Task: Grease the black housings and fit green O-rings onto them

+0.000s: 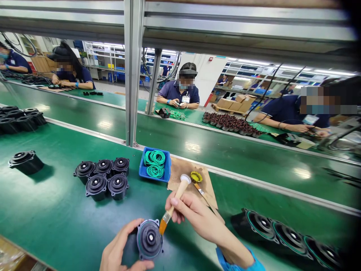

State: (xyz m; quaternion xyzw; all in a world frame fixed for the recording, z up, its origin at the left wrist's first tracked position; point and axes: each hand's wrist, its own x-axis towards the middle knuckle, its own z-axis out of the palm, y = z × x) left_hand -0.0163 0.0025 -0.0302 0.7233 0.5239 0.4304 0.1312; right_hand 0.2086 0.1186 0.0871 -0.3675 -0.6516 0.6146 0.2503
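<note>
My left hand (118, 250) grips a round black plastic housing (149, 239) at the near edge of the green bench, its face tilted toward me. My right hand (194, 216) is closed on a wooden-handled brush (175, 201); the orange bristles touch the housing's right rim. Just beyond the brush, a small yellow pot (196, 176) sits on a piece of brown cardboard (180, 169).
A blue tray (166, 171) holds green rubber rings. Several black housings (103, 177) stand in a cluster to the left, one alone (26, 162) farther left. Housings fitted with green rings (290, 237) lie at right. Other people work across the green conveyor (225, 146).
</note>
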